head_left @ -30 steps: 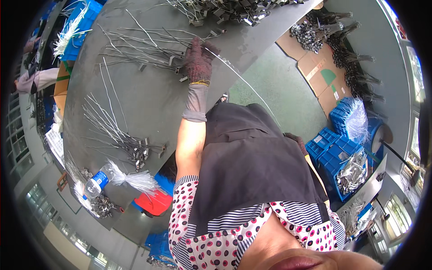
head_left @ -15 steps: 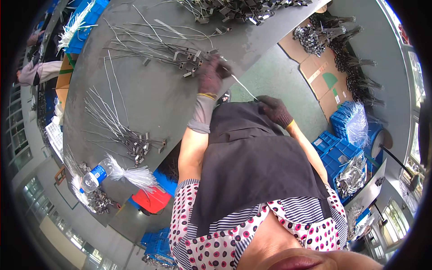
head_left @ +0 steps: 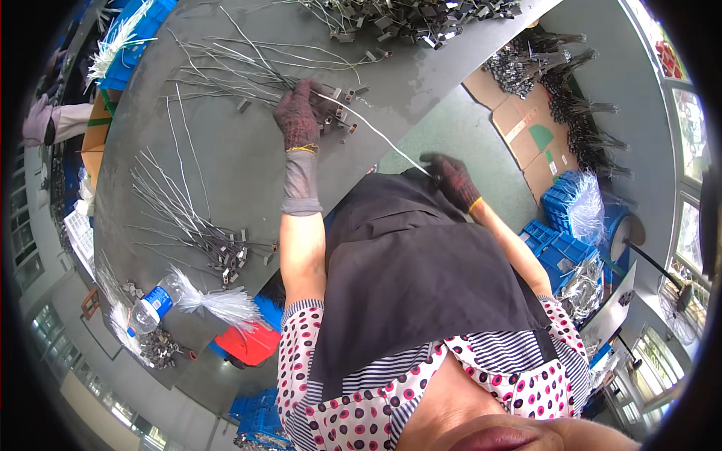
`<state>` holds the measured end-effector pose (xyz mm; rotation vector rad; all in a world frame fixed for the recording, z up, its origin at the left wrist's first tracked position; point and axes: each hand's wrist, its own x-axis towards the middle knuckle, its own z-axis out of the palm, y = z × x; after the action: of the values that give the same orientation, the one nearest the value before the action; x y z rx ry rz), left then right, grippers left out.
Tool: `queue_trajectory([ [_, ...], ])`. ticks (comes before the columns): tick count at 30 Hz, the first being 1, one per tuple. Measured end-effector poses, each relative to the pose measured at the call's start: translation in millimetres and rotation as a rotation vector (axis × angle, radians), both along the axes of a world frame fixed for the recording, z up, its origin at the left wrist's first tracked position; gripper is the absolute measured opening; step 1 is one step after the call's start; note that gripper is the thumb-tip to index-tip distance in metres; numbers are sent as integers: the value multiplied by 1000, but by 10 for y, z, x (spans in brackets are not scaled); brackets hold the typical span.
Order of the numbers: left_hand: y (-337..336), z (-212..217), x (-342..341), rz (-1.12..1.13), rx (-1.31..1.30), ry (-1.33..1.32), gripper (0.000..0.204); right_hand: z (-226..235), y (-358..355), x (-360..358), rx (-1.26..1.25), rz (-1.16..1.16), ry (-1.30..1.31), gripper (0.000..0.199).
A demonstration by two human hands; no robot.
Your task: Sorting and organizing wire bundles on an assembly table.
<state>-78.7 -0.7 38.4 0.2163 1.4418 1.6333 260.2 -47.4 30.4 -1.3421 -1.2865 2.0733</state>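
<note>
A thin white wire (head_left: 380,135) stretches in a slack curve between my two gloved hands. My left hand (head_left: 298,116), in a dark knitted glove, is closed on its far end, above the table. Under and beside that hand lies a bundle of grey wires (head_left: 226,68) with small metal clips (head_left: 342,113) at their ends; the hand covers part of it. My right hand (head_left: 453,183), gloved alike, is closed on the wire's near end, in front of my dark apron (head_left: 429,278). Its fingertips are slightly blurred.
More clipped wires (head_left: 188,218) lie on the grey table (head_left: 248,173), with a heap of metal parts (head_left: 421,19) at its far edge. At left are a plastic bottle (head_left: 154,304) and white strands (head_left: 226,301). Blue crates (head_left: 553,248) and cardboard (head_left: 530,124) stand at right.
My left hand has moved left over the clipped wires, and a longer stretch of the white wire now shows between my hands. My right hand has shifted slightly.
</note>
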Motion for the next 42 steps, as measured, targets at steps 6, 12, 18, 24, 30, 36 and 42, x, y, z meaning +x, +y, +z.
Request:
queue_trajectory([
  [6,-79,-54,407,-401,192,681,21,363,846,-1162,-4,-53,17,64],
  [12,22,59,345,-362,70,568,22,453,1181,-1942,280,98,-26,55],
  [18,-79,102,-469,-185,-455,1061,29,26,1677,-1992,1485,322,-717,27],
  [24,-312,285,-325,124,-73,145,22,-289,2136,-1805,1489,694,-830,21],
  [30,-437,-236,88,-21,62,-340,31,-290,2239,-1496,1360,350,-308,17],
  [36,-234,-564,502,-211,340,-675,23,425,1714,-1058,518,71,-132,31],
  [42,65,-546,764,-213,350,-795,21,550,861,-214,352,100,-180,20],
])
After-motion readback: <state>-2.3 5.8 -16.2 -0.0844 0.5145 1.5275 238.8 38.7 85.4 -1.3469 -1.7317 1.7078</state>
